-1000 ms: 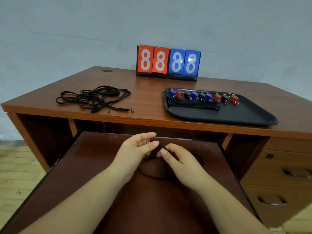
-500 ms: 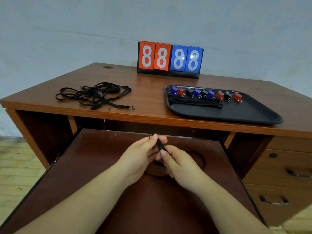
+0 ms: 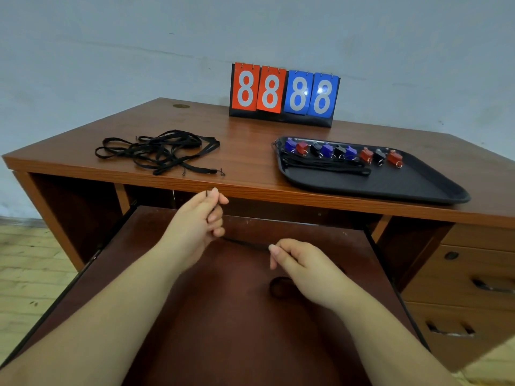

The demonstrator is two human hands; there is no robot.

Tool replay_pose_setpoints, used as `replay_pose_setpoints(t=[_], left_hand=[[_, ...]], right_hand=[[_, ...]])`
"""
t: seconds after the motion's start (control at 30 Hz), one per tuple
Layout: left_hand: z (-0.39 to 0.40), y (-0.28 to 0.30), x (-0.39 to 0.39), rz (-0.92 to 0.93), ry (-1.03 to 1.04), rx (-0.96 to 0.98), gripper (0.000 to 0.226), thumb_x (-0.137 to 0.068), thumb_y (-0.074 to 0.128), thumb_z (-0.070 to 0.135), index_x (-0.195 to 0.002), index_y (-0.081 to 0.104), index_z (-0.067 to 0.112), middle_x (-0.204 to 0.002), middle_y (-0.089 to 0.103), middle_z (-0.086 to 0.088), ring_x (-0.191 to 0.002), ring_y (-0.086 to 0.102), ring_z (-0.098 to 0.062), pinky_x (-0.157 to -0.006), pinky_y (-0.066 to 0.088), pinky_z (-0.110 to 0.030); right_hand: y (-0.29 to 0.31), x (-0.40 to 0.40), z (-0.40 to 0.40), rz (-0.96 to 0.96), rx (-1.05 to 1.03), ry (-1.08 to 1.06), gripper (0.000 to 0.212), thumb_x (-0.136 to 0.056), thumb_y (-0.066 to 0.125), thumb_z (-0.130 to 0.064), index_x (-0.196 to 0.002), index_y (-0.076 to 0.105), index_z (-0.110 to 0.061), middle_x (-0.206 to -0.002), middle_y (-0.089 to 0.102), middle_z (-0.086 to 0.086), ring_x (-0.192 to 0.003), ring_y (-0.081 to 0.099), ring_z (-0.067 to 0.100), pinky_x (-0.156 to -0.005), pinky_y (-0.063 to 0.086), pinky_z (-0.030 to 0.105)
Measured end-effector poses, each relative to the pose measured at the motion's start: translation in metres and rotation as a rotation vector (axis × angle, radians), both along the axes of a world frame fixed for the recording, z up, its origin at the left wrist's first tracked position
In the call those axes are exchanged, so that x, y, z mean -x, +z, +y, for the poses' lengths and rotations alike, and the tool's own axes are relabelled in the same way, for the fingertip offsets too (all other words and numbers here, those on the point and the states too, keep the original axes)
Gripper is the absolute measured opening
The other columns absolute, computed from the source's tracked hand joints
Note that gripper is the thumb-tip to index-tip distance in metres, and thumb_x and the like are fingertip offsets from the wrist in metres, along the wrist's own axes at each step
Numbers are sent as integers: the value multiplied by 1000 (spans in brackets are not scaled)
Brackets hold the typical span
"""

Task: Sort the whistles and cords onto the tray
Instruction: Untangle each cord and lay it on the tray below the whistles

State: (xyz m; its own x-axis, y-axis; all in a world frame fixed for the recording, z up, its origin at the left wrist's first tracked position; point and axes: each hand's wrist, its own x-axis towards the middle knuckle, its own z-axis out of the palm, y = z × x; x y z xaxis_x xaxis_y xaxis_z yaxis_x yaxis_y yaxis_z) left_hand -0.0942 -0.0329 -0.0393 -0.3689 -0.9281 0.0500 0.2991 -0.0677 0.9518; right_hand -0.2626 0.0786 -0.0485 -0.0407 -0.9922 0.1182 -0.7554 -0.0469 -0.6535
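An office-like or sports-storage room. A wooden table with a pull-out shelf below its front edge and drawers at its right stands against a plain pale wall. A flip scoreboard showing 8888 stands at the table's back edge. Pale wood-look flooring lies at the left.

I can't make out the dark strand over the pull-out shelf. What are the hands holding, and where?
A black cord: left hand pinches one end, right hand pinches further along.
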Motion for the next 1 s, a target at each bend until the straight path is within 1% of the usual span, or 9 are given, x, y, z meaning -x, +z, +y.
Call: replay_pose_setpoints(t=[0.13, 0.23, 0.33, 0.43, 0.53, 0.63, 0.73, 0.83, 1.0], left_hand=[[-19, -17, -20, -607, 87, 477, 28, -98, 42, 28, -77, 58, 19, -54, 40, 10, -49, 37, -8, -52, 31, -28], [-26, -20, -28, -800, 197, 542, 27, -96, 44, 31, -76, 60, 25, -62, 50, 7, -60, 47, -10, -59, 35, -29], [-25, -18, -29, -793, 239, 521, 26, -96, 45, 30, -77, 61, 25, -63, 52, 8, -63, 49, -8, -61, 36, -28], [-11, -15, -18, -810, 163, 565, 24, -96, 46, 31, -80, 63, 26, -66, 60, 7, -64, 54, -8, -65, 42, -27], [13, -13, 0, -772, 91, 635, 19, -94, 50, 32, -88, 66, 27, -71, 64, 12, -67, 60, 0, -69, 43, -16], [31, -13, 15, -684, 32, 691, 15, -92, 54, 29, -92, 69, 30, -61, 60, 14, -66, 60, 2, -64, 40, -6], [38, -16, 23, -665, -78, 685, 19, -93, 52, 25, -81, 66, 23, -56, 58, 14, -59, 57, 0, -61, 38, -8], [37, -19, 25, -688, -116, 664, 24, -95, 50, 25, -73, 58, 21, -60, 55, 11, -59, 52, 0, -59, 39, -13], [23, -19, 16, -786, -77, 648, 22, -96, 47, 28, -78, 55, 19, -80, 61, 8, -84, 59, -6, -76, 42, -25]], right_hand=[[2, 17, -1, 59, -75, -61, 34, -97, 43, -40, -69, 58, -26, -59, 51, -9, -57, 49, -4, -56, 32, 14], [3, 37, 0, 37, -116, -162, 34, -96, 45, -39, -69, 59, -24, -66, 55, -9, -62, 51, 0, -59, 35, 17], [2, 51, 0, 19, -123, -265, 33, -96, 46, -39, -70, 60, -25, -72, 58, -9, -64, 51, 1, -58, 34, 19], [-1, 48, -1, 25, -36, -291, 33, -96, 46, -38, -69, 59, -25, -68, 56, -7, -67, 53, 4, -57, 34, 19], [-1, 30, -3, -24, 90, -224, 31, -95, 47, -37, -69, 59, -25, -63, 54, -8, -64, 52, 1, -58, 36, 12], [-2, 12, -4, -45, 159, -138, 30, -95, 49, -34, -68, 57, -26, -64, 55, -8, -67, 52, -2, -61, 37, 10], [-2, 5, -3, -67, 196, -118, 29, -95, 49, -33, -67, 54, -29, -67, 59, -7, -68, 53, 2, -63, 39, 16], [-3, 6, -2, -54, 183, -125, 29, -95, 48, -36, -68, 54, -29, -66, 57, -9, -68, 53, 3, -63, 40, 19], [-4, 11, -1, 0, 64, -91, 33, -94, 46, -43, -67, 56, -27, -62, 54, -10, -63, 51, 1, -61, 38, 18]])
